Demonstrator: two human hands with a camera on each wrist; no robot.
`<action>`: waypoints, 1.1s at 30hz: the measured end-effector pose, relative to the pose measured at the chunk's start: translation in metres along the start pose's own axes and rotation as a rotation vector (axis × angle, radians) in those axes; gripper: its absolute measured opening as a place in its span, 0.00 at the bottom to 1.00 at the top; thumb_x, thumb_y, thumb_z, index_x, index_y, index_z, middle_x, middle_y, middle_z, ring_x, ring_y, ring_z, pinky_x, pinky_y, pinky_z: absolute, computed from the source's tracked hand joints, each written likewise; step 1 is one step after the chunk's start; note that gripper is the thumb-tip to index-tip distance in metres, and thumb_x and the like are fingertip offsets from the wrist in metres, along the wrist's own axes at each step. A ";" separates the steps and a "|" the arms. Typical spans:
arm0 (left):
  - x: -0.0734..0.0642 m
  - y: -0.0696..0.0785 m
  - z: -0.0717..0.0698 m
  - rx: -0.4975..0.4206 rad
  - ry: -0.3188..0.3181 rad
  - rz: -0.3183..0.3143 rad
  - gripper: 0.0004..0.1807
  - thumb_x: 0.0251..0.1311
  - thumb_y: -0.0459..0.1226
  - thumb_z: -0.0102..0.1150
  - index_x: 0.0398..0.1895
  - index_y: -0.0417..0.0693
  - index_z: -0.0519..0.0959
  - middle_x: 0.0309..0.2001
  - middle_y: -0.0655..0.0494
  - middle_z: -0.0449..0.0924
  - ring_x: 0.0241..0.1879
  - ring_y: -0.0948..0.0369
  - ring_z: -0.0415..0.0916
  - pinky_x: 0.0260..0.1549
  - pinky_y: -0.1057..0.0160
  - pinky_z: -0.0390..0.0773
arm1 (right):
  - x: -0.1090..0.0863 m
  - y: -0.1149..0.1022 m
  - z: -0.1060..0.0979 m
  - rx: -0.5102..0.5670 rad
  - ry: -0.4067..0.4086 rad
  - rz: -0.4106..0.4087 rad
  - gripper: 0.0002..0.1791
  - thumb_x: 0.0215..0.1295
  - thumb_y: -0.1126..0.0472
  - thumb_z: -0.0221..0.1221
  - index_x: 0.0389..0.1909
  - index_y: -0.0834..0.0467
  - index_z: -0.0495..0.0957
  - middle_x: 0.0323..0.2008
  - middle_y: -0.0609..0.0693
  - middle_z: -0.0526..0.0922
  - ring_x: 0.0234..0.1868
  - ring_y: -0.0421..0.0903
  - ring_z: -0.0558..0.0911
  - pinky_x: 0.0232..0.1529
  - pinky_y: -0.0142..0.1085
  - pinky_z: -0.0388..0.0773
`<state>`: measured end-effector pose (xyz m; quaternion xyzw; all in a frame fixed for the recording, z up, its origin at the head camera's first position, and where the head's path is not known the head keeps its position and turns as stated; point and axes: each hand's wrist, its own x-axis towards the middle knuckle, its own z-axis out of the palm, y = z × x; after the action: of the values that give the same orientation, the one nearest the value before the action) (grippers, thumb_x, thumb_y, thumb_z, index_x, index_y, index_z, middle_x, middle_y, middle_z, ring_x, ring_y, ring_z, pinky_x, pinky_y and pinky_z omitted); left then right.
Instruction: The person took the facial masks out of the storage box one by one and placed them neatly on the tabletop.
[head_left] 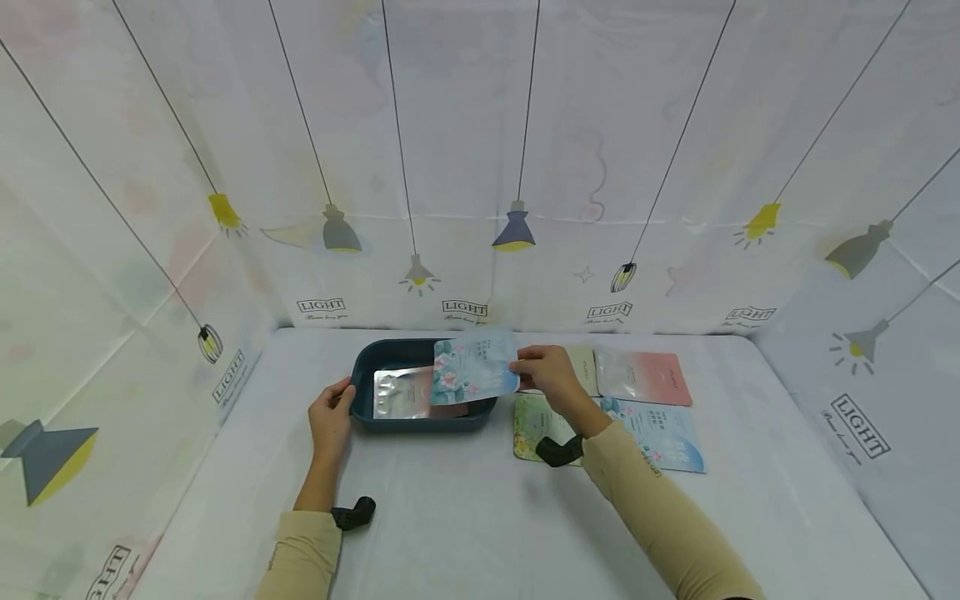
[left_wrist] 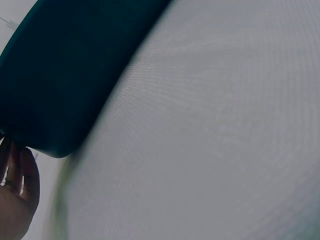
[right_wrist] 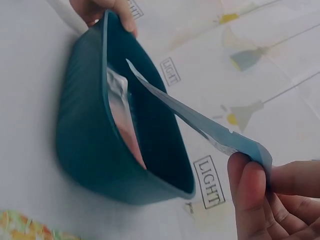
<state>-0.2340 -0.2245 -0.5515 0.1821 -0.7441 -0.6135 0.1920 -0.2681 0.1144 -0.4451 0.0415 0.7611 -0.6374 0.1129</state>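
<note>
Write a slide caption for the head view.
Right hand pinches a blue floral sachet over a dark teal bin holding a silver-pink sachet, while the left hand holds the bin's end.

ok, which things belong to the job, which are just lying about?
In the job:
blue floral sachet, in right hand
teal tray, in left hand
pink-silver sachet inside tray

Lying about, possibly related:
second blue floral sachet
second pink-silver sachet
green floral sachet
pale sachet

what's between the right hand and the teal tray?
A blue floral packet: the right hand pinches one end, and the other end reaches over the opening of the teal tray. Both the head and right wrist views show it.
</note>
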 end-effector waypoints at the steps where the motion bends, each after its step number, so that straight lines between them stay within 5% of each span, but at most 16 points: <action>1: 0.000 0.000 0.000 0.002 0.002 0.002 0.15 0.61 0.41 0.53 0.48 0.44 0.77 0.48 0.48 0.78 0.37 0.69 0.70 0.31 0.82 0.69 | -0.002 0.001 -0.005 0.003 -0.002 -0.008 0.19 0.53 0.66 0.61 0.47 0.68 0.74 0.37 0.57 0.80 0.25 0.41 0.80 0.30 0.35 0.80; 8: -0.001 0.001 0.000 -0.012 -0.006 0.010 0.16 0.60 0.41 0.53 0.48 0.44 0.77 0.48 0.47 0.78 0.36 0.71 0.70 0.31 0.83 0.69 | -0.015 0.012 -0.041 -0.012 -0.008 0.017 0.20 0.57 0.65 0.58 0.51 0.66 0.71 0.43 0.57 0.78 0.30 0.40 0.81 0.34 0.33 0.80; 16: -0.002 0.005 -0.002 -0.032 -0.017 0.013 0.17 0.60 0.41 0.54 0.49 0.42 0.76 0.49 0.44 0.78 0.37 0.71 0.70 0.31 0.83 0.68 | -0.040 0.030 -0.078 0.045 -0.008 0.085 0.23 0.58 0.60 0.59 0.52 0.66 0.68 0.35 0.46 0.78 0.30 0.40 0.79 0.35 0.32 0.79; 33: -0.002 0.002 0.000 -0.006 0.002 0.009 0.16 0.60 0.42 0.54 0.48 0.45 0.77 0.48 0.50 0.79 0.38 0.70 0.70 0.33 0.83 0.69 | -0.086 0.076 -0.116 -0.036 -0.025 0.170 0.24 0.56 0.58 0.60 0.50 0.68 0.69 0.33 0.46 0.80 0.29 0.42 0.78 0.33 0.32 0.79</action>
<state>-0.2328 -0.2230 -0.5493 0.1788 -0.7428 -0.6148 0.1958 -0.1829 0.2488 -0.4796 0.0961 0.7646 -0.6123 0.1768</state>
